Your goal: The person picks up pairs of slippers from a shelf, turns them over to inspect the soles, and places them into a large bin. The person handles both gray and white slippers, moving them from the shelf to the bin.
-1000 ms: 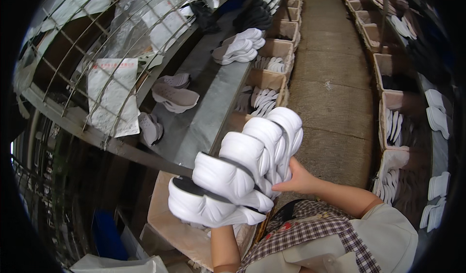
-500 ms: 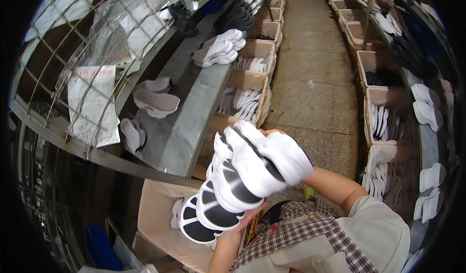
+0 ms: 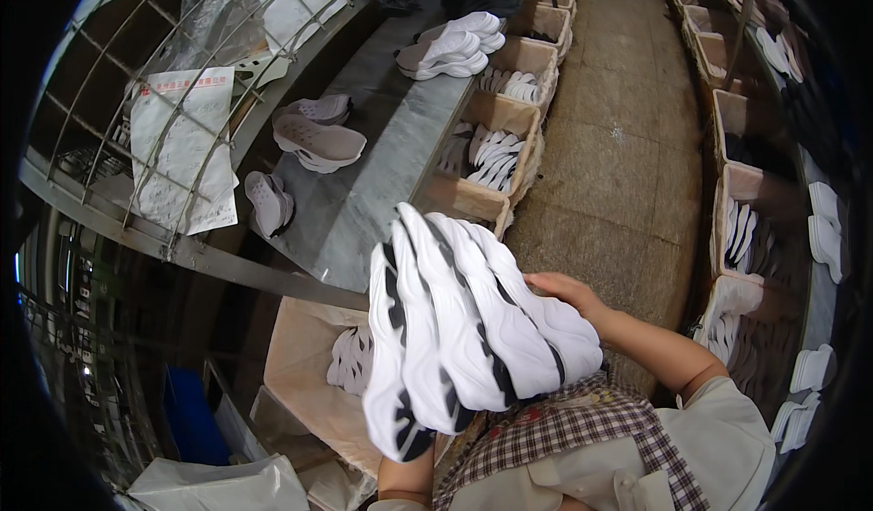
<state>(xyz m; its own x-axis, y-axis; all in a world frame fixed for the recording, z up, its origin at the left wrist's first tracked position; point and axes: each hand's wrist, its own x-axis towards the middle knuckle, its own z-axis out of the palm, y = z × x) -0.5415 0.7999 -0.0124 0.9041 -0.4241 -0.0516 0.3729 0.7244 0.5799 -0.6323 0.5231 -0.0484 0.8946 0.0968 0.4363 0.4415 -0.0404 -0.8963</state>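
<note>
Surface (image 3: 364, 193) first: a long grey run with loose white soles, flanked by cardboard boxes (image 3: 496, 143) of more soles. Over the open box (image 3: 300, 365) below it, the person carries a stack of white soles (image 3: 464, 329) on edge, fanned against the chest. Right hand (image 3: 568, 293) is closed on the stack's far end; the left hand is hidden underneath, grip unreadable. Carrying stage, it seems; next calls for steadying the fan before lowering it.
</note>
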